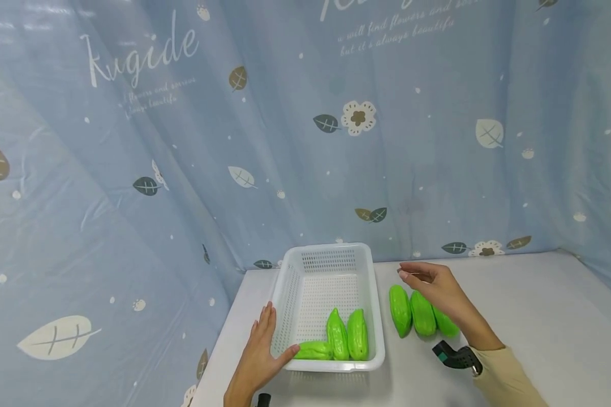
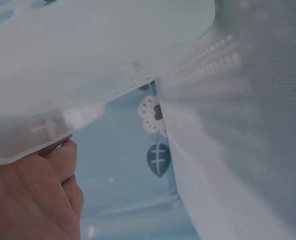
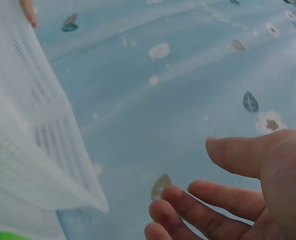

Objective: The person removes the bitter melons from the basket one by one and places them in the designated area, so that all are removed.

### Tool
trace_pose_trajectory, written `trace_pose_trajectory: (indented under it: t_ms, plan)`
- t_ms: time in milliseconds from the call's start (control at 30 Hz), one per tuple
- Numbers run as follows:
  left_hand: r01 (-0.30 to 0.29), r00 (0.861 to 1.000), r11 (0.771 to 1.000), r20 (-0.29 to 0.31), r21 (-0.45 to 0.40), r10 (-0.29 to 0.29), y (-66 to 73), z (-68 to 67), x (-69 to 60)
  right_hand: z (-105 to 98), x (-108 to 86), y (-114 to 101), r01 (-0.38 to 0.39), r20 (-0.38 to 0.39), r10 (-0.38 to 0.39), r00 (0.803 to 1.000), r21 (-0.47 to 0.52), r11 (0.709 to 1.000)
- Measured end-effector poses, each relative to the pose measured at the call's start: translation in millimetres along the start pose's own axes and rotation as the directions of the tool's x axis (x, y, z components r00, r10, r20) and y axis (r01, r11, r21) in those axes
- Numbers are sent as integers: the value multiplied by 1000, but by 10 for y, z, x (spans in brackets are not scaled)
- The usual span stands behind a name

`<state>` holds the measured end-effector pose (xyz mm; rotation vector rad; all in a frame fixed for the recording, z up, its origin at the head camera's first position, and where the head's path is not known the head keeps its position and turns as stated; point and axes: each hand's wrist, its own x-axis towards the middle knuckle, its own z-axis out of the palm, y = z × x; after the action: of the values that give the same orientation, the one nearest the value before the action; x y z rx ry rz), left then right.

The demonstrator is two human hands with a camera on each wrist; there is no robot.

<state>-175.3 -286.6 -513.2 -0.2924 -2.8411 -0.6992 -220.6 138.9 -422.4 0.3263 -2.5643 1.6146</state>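
Observation:
A white slotted plastic basket [image 1: 378,316] stands on the table with three bright green, ridged bitter melons [image 1: 338,336] along its near end. Its near left corner is touched by my left hand [image 1: 257,353], the fingers stretched along the outer side and the thumb lying over the near rim. In the left wrist view, the basket rim partly hides those fingers. My right hand [image 1: 435,285] is raised over three more bitter melons [image 1: 400,311] at the basket's right. Its fingers are loosely bent and hold nothing, with a gap between thumb and fingers in the right wrist view.
Behind the white table [image 1: 534,316] hangs a blue curtain [image 1: 412,169] with leaf and flower prints, which also runs down the left side. A dark wrist device [image 1: 458,357] is strapped on the right wrist.

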Motion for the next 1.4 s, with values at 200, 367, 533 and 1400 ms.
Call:
trace_pose_trajectory:
  t_ms: [200, 367, 533, 1400]
  plan:
    - [-28, 999, 1000, -24, 13, 29, -7, 0, -1, 157, 111, -100, 44, 29, -45, 999, 13, 999]
    - [-26, 999, 1000, -26, 5, 26, -6, 5, -7, 283, 179, -155, 58, 64, -61, 996, 47, 997]
    - [-8, 1000, 1000, -19, 4, 8, 2, 9, -10, 425, 248, -221, 79, 114, -86, 990, 67, 995]
    - [-27, 999, 1000, -29, 6, 28, 3, 11, 0, 1263, 585, -323, 151, 314, -147, 938, 13, 988]
